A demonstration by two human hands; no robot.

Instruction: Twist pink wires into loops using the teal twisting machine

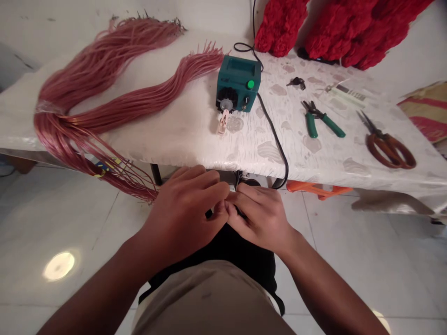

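Observation:
My left hand [190, 211] and my right hand [260, 214] meet in front of the table's near edge, above my lap. Both have curled fingers, with thumbs and fingertips pinched together and touching. Whatever they grip, if anything, is hidden by the fingers. Beyond them on the table stands a teal box-shaped machine [239, 83] with a green button and a black round part on its front. A small pinkish clip [222, 123] sticks out from that round part. Bundles of pink wires [139, 102] lie at the left, some hanging over the edge near my left hand.
On the patterned tablecloth [268, 151] lie green-handled pliers [326, 122], brown-handled scissors [391, 148], a small black item [296, 83] and a clear packet [349, 94]. Red flower bunches [282, 28] stand behind. A black cable [275, 135] hangs over the front edge. An orange stool [319, 189] is underneath.

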